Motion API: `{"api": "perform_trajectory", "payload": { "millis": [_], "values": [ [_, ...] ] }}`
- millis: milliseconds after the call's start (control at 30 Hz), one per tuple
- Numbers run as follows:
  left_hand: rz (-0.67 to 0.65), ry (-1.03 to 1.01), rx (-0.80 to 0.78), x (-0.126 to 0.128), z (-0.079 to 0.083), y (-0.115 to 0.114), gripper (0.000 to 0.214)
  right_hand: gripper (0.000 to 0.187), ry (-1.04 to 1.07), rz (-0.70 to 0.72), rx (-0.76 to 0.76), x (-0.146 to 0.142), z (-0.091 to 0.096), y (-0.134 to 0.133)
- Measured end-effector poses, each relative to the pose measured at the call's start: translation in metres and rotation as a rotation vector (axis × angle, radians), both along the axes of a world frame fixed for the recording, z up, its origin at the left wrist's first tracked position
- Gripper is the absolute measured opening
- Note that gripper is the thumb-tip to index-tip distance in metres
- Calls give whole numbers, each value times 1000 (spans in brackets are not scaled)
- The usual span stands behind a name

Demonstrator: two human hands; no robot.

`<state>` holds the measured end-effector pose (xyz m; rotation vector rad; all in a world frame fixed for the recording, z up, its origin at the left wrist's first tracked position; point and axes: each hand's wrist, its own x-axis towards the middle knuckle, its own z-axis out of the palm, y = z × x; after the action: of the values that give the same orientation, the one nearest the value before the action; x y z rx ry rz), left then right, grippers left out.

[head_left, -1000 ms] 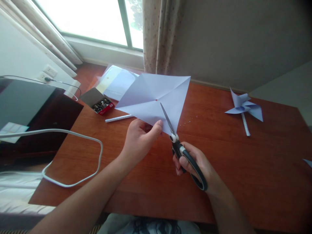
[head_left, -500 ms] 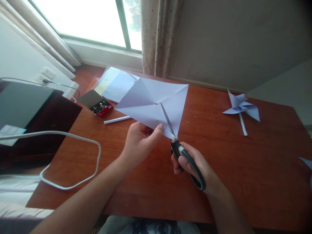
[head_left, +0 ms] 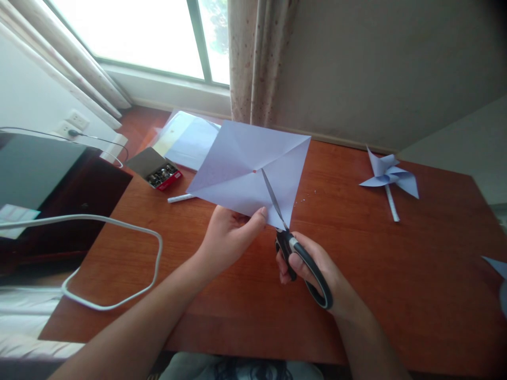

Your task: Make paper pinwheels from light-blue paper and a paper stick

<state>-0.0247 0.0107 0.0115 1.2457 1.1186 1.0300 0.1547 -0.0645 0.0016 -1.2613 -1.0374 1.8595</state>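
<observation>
My left hand (head_left: 233,232) pinches the near edge of a square sheet of white paper (head_left: 241,148), thumb on top and fingers underneath. Diagonal creases cross the sheet, and a small hole near its middle shows the brown of the table. In my right hand (head_left: 312,264) is a pair of scissors (head_left: 303,261) with black and grey handles. One blade lies over the paper along the crease at the near corner, its tip close to the hole. The other blade is hidden under the sheet.
On the wooden table (head_left: 237,311), a red box of metal pins (head_left: 164,175), a white paper stick (head_left: 180,198) and a plastic sleeve of paper (head_left: 190,137) lie at left. A paper pinwheel (head_left: 390,171) rests at right. A white cable (head_left: 158,253) loops at left.
The paper's left corner has dropped and its far edge has risen slightly, so the sheet looks flatter. The scissors have moved slightly down, still at the near corner. Both hands keep their hold.
</observation>
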Motion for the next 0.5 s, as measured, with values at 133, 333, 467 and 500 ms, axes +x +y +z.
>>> {"api": "perform_trajectory", "payload": {
  "millis": [133, 333, 467, 500],
  "values": [
    [-18, -36, 13, -1, -2, 1, 15, 45, -21, -5, 24, 0, -1, 0],
    [-18, -70, 19, -1, -5, 1, 16, 45, -39, -15, 42, 0, -3, 0],
    [-12, -80, 17, -1, -2, 0, 17, 43, -23, -19, 39, 0, -5, -1],
    [-9, -81, 15, -2, -2, 0, 17, 43, -17, -22, 35, -1, -5, -1]
  ]
}}
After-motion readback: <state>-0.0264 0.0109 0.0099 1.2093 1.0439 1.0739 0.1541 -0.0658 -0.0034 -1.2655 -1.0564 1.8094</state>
